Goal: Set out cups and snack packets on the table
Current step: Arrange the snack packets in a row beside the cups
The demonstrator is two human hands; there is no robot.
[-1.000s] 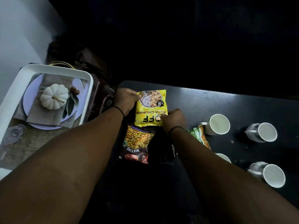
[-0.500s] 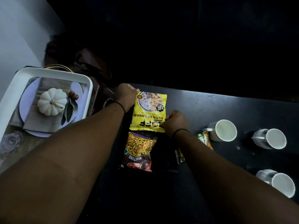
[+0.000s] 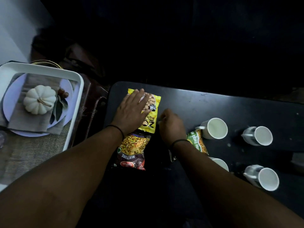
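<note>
A black table (image 3: pixel 213 106) in a dim room. The left hand (image 3: pixel 131 112) lies flat, fingers spread, on the yellow packet (image 3: pixel 152 116) at the table's far left. The right hand (image 3: pixel 172 124) is curled just beside it; whether it pinches anything, I cannot tell. A mixture packet (image 3: pixel 133 152) lies nearer, a green packet (image 3: pixel 198 142) by four cups (image 3: pixel 215 128)

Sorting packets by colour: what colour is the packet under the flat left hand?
Yellow packet, under the left hand; seen in the head view.
</note>
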